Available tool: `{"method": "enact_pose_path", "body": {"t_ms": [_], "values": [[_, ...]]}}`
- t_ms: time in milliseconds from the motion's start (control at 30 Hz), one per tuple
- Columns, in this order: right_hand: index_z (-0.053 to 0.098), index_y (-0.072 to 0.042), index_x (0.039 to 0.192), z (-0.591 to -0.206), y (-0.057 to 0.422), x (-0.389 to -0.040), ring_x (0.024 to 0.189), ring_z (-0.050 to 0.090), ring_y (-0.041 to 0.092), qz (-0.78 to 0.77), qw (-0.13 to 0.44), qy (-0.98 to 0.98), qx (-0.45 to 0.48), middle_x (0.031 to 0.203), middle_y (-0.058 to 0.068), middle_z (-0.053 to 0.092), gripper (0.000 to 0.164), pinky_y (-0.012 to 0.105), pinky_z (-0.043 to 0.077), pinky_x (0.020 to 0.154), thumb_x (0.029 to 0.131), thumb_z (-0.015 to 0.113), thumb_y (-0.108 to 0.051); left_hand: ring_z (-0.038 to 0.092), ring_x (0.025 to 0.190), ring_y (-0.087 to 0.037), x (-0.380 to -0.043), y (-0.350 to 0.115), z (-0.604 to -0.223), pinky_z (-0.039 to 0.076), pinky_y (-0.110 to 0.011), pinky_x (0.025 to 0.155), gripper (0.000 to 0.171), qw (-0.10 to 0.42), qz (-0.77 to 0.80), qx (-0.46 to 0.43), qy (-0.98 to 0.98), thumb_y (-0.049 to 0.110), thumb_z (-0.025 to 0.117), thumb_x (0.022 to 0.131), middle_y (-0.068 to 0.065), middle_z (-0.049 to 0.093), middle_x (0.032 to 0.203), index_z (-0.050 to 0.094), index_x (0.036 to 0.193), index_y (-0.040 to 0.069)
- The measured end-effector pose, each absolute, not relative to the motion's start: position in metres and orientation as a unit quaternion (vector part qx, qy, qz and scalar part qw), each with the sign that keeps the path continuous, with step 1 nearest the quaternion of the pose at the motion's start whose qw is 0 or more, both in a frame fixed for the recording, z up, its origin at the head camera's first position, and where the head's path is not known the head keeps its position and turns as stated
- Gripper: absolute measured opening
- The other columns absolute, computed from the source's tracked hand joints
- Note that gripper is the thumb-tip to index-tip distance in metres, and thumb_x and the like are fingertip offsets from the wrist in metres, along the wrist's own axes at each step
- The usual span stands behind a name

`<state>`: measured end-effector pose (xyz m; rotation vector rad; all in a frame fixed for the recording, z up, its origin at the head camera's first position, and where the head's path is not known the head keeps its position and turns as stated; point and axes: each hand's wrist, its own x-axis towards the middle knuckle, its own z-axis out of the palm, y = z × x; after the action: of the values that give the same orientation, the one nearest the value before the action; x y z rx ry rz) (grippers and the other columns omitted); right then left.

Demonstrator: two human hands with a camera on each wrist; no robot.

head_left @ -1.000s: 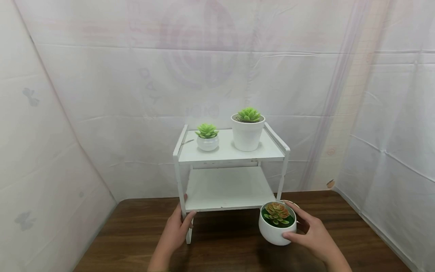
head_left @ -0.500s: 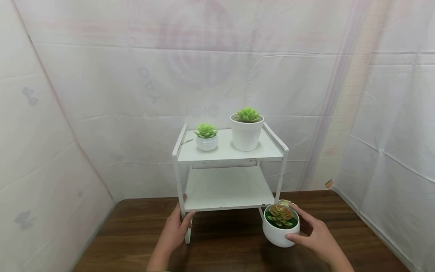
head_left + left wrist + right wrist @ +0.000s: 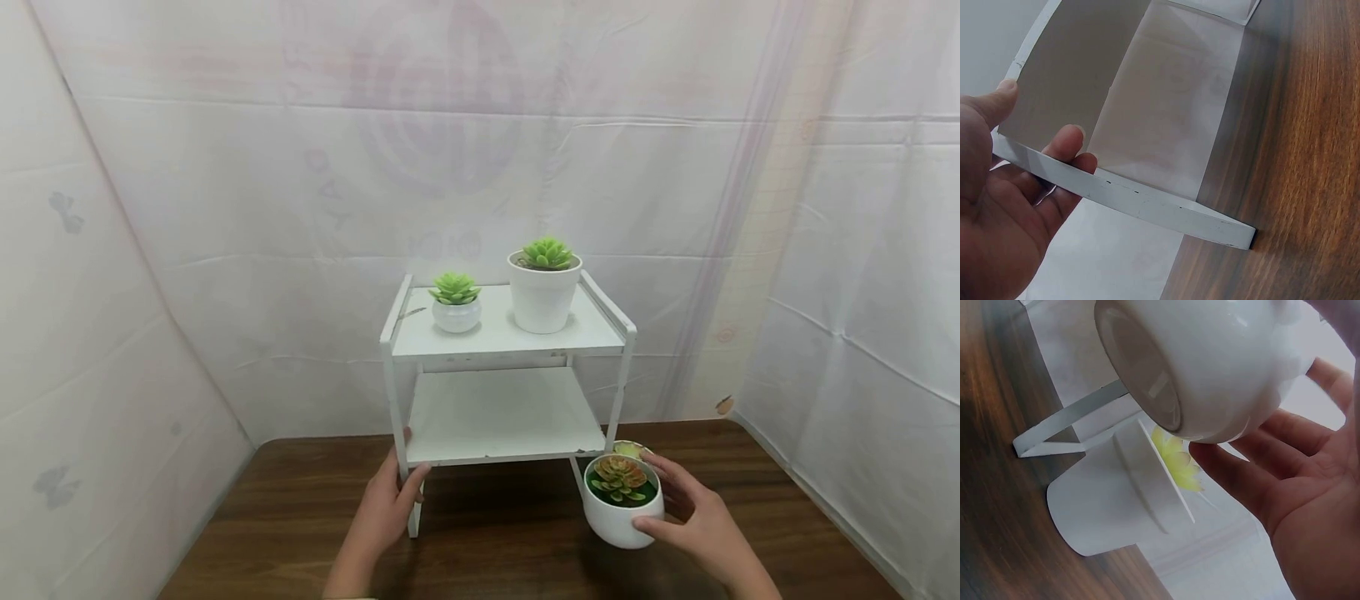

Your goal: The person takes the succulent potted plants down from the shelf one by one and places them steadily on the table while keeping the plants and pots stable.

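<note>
At the right front of a two-tier white shelf (image 3: 504,417), my right hand (image 3: 701,525) grips a round white pot with an orange-green succulent (image 3: 619,498). In the right wrist view its glossy base (image 3: 1147,375) shows over the table. Behind and below it stands another potted succulent (image 3: 1116,494), a tapered white pot with a yellow-green plant, mostly hidden in the head view. My left hand (image 3: 382,504) holds the shelf's front left leg (image 3: 1147,206), fingers around it and thumb at the lower board's edge.
On the top board sit a small potted green succulent (image 3: 457,303) and, right of it, a larger potted green succulent (image 3: 544,287). The shelf stands on a dark brown wooden table (image 3: 300,517). White cloth walls (image 3: 262,208) enclose the back and sides.
My right hand has moved the orange-green succulent slightly right and towards me, and more of the pot behind it shows. My left hand has kept its hold on the shelf.
</note>
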<state>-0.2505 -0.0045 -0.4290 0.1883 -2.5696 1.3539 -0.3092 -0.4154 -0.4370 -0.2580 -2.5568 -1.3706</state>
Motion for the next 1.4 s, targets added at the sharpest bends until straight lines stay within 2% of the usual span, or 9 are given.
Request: {"method": "enact_pose_path", "body": {"t_ms": [167, 400, 600, 833, 933, 1133, 1400], "values": [[0.056, -0.021, 0.121, -0.428, -0.005, -0.250, 0.106, 0.058, 0.003, 0.454, 0.114, -0.882, 0.047, 0.128, 0.007, 0.061, 0.058, 0.025, 0.053, 0.085, 0.073, 0.085, -0.035, 0.060, 0.072, -0.016, -0.309, -0.415, -0.436, 0.048, -0.028, 0.063, 0.072, 0.115, -0.465, -0.087, -0.873, 0.044, 0.051, 0.098, -0.007, 0.063, 0.093, 0.021, 0.155, 0.012], [0.055, -0.018, 0.119, -0.430, -0.004, -0.250, 0.104, 0.061, 0.007, 0.445, 0.116, -0.887, 0.035, 0.127, 0.010, 0.062, 0.060, 0.023, 0.052, 0.082, 0.071, 0.086, -0.035, 0.061, 0.073, -0.019, -0.309, -0.415, -0.438, 0.048, -0.028, 0.062, 0.073, 0.112, -0.465, -0.086, -0.874, 0.044, 0.051, 0.098, -0.008, 0.063, 0.096, 0.020, 0.155, 0.011], [0.052, -0.014, 0.115, -0.433, -0.002, -0.250, 0.103, 0.063, 0.014, 0.446, 0.112, -0.887, 0.032, 0.124, 0.012, 0.064, 0.059, 0.032, 0.055, 0.084, 0.071, 0.087, -0.034, 0.061, 0.073, -0.019, -0.309, -0.415, -0.438, 0.048, -0.028, 0.062, 0.072, 0.112, -0.467, -0.086, -0.873, 0.045, 0.051, 0.098, -0.007, 0.063, 0.095, 0.020, 0.155, 0.012], [0.052, -0.012, 0.106, -0.435, 0.000, -0.248, 0.096, 0.061, 0.002, 0.438, 0.132, -0.888, 0.047, 0.112, 0.007, 0.066, 0.056, 0.020, 0.053, 0.079, 0.068, 0.088, -0.032, 0.061, 0.073, -0.018, -0.310, -0.415, -0.438, 0.048, -0.028, 0.062, 0.072, 0.116, -0.467, -0.092, -0.872, 0.044, 0.051, 0.098, -0.008, 0.063, 0.095, 0.021, 0.155, 0.012], [0.052, -0.013, 0.103, -0.437, 0.002, -0.247, 0.096, 0.062, 0.001, 0.441, 0.133, -0.887, 0.047, 0.109, 0.006, 0.065, 0.055, 0.019, 0.053, 0.079, 0.067, 0.089, -0.032, 0.061, 0.073, -0.018, -0.310, -0.415, -0.438, 0.048, -0.028, 0.062, 0.072, 0.117, -0.468, -0.093, -0.871, 0.044, 0.051, 0.098, -0.008, 0.063, 0.095, 0.020, 0.155, 0.012], [0.052, -0.012, 0.103, -0.439, 0.007, -0.245, 0.098, 0.062, 0.002, 0.442, 0.107, -0.890, 0.039, 0.113, 0.007, 0.063, 0.052, 0.023, 0.054, 0.082, 0.070, 0.087, -0.032, 0.062, 0.074, -0.019, -0.310, -0.415, -0.438, 0.049, -0.028, 0.062, 0.072, 0.114, -0.469, -0.092, -0.871, 0.043, 0.051, 0.099, -0.011, 0.064, 0.100, 0.020, 0.155, 0.011], [0.050, -0.011, 0.099, -0.441, 0.014, -0.242, 0.098, 0.061, 0.002, 0.433, 0.097, -0.896, 0.036, 0.117, 0.008, 0.062, 0.052, 0.017, 0.052, 0.081, 0.070, 0.087, -0.034, 0.062, 0.074, -0.019, -0.309, -0.416, -0.438, 0.049, -0.027, 0.062, 0.071, 0.116, -0.472, -0.092, -0.869, 0.041, 0.052, 0.099, -0.011, 0.064, 0.100, 0.020, 0.155, 0.011]]}}
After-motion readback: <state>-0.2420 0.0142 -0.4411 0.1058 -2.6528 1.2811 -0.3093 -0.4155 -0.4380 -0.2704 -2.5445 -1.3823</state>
